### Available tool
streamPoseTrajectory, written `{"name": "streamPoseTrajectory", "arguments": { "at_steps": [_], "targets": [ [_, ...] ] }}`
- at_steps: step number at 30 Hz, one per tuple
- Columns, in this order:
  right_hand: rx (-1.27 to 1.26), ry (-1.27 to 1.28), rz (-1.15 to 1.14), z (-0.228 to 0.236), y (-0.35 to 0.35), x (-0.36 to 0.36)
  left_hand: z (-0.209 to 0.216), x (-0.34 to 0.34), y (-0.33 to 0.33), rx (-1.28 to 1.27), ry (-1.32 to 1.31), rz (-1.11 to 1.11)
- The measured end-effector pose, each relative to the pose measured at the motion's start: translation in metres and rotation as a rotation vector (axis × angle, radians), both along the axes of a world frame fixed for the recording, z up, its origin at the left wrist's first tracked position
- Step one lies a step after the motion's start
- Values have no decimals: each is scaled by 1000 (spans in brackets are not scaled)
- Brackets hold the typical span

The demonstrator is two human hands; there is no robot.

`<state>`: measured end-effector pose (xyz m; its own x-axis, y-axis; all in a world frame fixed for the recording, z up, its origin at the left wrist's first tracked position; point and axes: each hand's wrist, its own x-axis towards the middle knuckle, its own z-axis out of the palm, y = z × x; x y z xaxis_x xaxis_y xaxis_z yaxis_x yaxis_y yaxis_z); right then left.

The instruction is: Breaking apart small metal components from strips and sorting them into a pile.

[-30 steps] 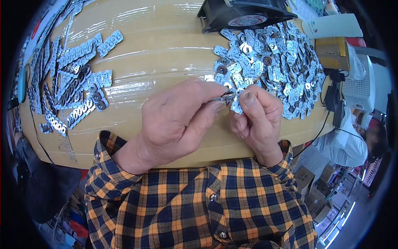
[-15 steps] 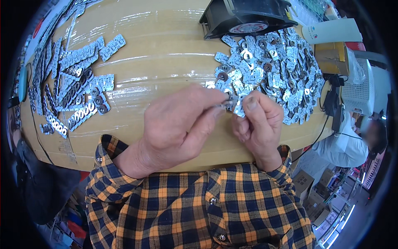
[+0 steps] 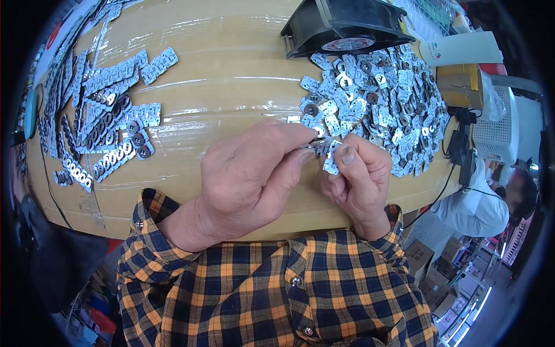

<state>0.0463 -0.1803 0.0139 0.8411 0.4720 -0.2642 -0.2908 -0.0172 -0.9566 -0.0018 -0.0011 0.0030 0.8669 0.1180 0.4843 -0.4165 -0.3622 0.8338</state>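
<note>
My left hand [image 3: 245,182] pinches a small silvery board piece [image 3: 317,143] between thumb and forefinger; its far part blurs into what the other hand holds. In my right hand [image 3: 361,179], thumb and curled fingers grip another small flat board piece [image 3: 331,165], pale with dark markings, its lower end sticking out. The two pieces meet or overlap between my fingertips; I cannot tell whether they are joined. Just beyond my hands spreads a heap of similar small boards [image 3: 399,118], some bearing dark or shiny round rings.
A black box fan [image 3: 347,26] stands behind the heap. Board strips [image 3: 118,127], several with rings, lie on the tape-covered cardboard tabletop [image 3: 219,98] at left. At right are a pale cup [image 3: 462,48], a cardboard box [image 3: 461,87], a white basket [image 3: 500,124], black adapters with cables [image 3: 459,141] and another person [image 3: 471,208].
Both hands stay close together with small shifts. The right hand's piece has tilted slightly and sits a little lower. The whole view has shifted slightly.
</note>
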Motion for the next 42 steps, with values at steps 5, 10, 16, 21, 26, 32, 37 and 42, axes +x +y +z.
{"name": "streamPoseTrajectory", "arguments": {
  "at_steps": [5, 10, 16, 21, 26, 32, 37, 42],
  "targets": [
    [22, -42, -1, -2, -2, 0, 1, 1, 2, 14, -6, -16],
    [23, -142, 17, -3, -2, -1, 2, 1, 0, 3, -31, -20],
    [-164, -320, -45, -9, 0, 5, 2, 5, 2, 10, 4, 21],
    [-107, -132, -10, -6, 1, 7, -5, 7, 4, -19, 27, -37],
    [-13, -71, -32, -7, 3, 7, 0, 6, 8, -1, 66, -164],
    [-412, -683, -117, -18, -4, 16, -1, 3, 3, -166, 260, -268],
    [-340, -458, -63, 0, -11, 8, -4, 4, 0, -628, 518, -182],
    [-210, -515, 207, 0, -11, 8, 4, -2, 4, -666, 679, -251]
  ]
}}
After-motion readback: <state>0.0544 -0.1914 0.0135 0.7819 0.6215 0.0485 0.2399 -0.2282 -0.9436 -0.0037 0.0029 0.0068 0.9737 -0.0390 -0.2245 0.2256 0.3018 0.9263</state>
